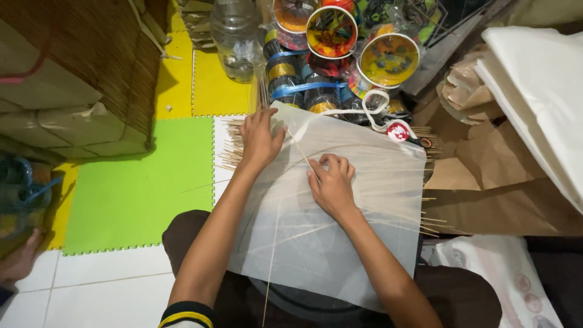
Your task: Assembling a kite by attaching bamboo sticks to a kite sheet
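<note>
Translucent white paper sheet (340,231), kite-shaped, lies across the person's lap over thin bamboo sticks (234,146). Left hand (260,138) presses flat, fingers spread, on the sheet's far corner. Right hand (331,185), fingers curled, pinches a thin bamboo spar (299,147) against the paper. Beyond both hands stand colourful thread spools (331,31).

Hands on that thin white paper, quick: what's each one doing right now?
Left hand: open, flat on the white paper sheet, holding nothing.
Right hand: fingers curled, pressing the paper by a thin stick; grip cannot be told.

White translucent paper sheet (340,243); green foam mat (139,194); yellow mat (215,85).
</note>
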